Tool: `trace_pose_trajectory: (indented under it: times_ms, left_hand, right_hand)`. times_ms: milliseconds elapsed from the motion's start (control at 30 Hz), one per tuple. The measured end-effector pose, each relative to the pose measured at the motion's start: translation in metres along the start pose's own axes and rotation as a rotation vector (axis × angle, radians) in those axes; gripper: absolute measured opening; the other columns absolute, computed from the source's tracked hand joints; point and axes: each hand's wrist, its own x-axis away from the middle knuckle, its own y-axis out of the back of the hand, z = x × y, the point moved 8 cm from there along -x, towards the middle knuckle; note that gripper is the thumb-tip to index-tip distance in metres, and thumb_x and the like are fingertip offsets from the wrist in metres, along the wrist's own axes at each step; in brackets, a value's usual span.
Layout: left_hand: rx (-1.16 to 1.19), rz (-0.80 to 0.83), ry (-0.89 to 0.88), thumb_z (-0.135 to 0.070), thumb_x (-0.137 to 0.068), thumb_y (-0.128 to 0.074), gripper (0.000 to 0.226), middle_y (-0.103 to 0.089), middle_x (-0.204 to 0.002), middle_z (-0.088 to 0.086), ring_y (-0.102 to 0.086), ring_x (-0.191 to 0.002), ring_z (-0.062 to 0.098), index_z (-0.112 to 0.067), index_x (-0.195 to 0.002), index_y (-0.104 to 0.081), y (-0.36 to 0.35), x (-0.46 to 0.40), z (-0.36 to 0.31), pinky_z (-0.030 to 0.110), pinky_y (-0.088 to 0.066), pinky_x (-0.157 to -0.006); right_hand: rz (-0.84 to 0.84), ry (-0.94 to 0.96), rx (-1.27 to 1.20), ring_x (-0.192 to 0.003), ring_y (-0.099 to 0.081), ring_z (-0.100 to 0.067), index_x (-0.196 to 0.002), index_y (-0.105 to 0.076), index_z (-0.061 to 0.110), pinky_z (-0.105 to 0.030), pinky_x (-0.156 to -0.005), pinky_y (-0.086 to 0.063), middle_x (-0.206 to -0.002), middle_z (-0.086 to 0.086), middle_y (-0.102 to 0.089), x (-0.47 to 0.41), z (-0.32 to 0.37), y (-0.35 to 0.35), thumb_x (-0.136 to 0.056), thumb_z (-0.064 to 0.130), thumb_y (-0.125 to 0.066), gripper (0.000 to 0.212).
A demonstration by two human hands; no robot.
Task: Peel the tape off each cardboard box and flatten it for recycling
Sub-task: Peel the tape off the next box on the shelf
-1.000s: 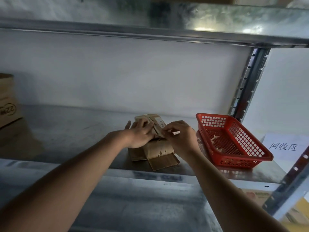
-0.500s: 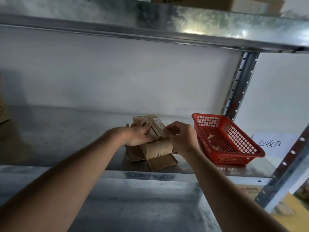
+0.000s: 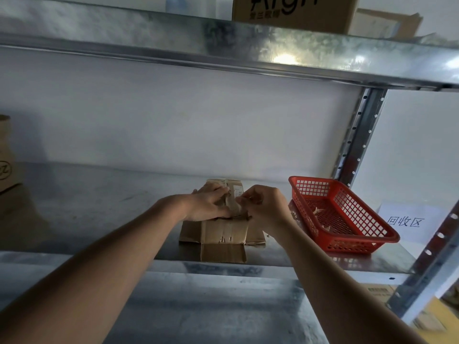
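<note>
A small brown cardboard box lies on the metal shelf, its near flaps spread open toward me. My left hand presses flat on the box's top left side, fingers extended. My right hand has its fingers curled and pinches a strip of clear tape that runs along the middle of the box top. The far end of the box shows a white label.
A red plastic basket with bits of peeled tape stands right of the box. Behind it lies a white sign with printed characters. Another box is at the far left; boxes sit on the upper shelf. A steel upright rises at right.
The view has tilted up slightly. My right hand has shifted a little along the tape at the box's middle; my left hand stays pressed on the box.
</note>
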Motion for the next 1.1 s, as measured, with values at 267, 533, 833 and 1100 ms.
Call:
trace_pose_trajectory:
  times_ms: [267,533,833,1100]
  left_hand:
    - [-0.135,-0.119,0.064,-0.071,-0.085,-0.05,0.076,-0.004,-0.173,-0.002,0.006,-0.159,0.026,-0.039,-0.153,-0.037,0.02,0.009,0.012,0.047,0.003,-0.126]
    - [-0.351,-0.157,0.206,-0.072,-0.101,-0.018,0.088,0.005,-0.174,0.009,0.007,-0.16,0.032,-0.016,-0.166,0.001,0.011,0.024,0.013,0.054,0.003,-0.128]
    - [-0.457,-0.004,0.161,-0.068,-0.104,-0.019,0.084,0.013,-0.173,0.004,0.017,-0.158,0.024,-0.016,-0.166,-0.002,0.025,0.046,0.006,0.052,0.005,-0.128]
    - [-0.37,-0.02,0.037,-0.074,-0.098,-0.039,0.095,-0.008,-0.173,0.006,-0.018,-0.156,0.026,-0.016,-0.166,-0.008,0.017,0.047,-0.002,0.043,-0.02,-0.126]
  right_hand:
    - [0.027,-0.229,-0.448,-0.07,-0.077,-0.028,-0.096,-0.065,0.006,-0.046,-0.062,-0.066,-0.083,-0.017,-0.075,0.004,0.001,-0.02,-0.1,0.017,-0.069,0.012]
    - [0.036,-0.302,-0.52,-0.069,-0.077,-0.032,-0.104,-0.061,0.007,-0.049,-0.066,-0.066,-0.092,-0.015,-0.076,-0.003,0.011,-0.037,-0.104,0.018,-0.063,0.011]
    - [-0.011,-0.348,-0.903,-0.083,-0.079,-0.031,-0.113,-0.054,0.001,-0.033,-0.066,-0.063,-0.089,-0.017,-0.078,-0.014,0.021,-0.044,-0.108,0.016,-0.054,0.016]
    - [0.031,-0.335,-1.08,-0.098,-0.075,-0.032,-0.101,-0.06,0.001,-0.037,-0.09,-0.062,-0.102,-0.023,-0.071,-0.011,0.03,-0.038,-0.102,0.01,-0.064,0.009]
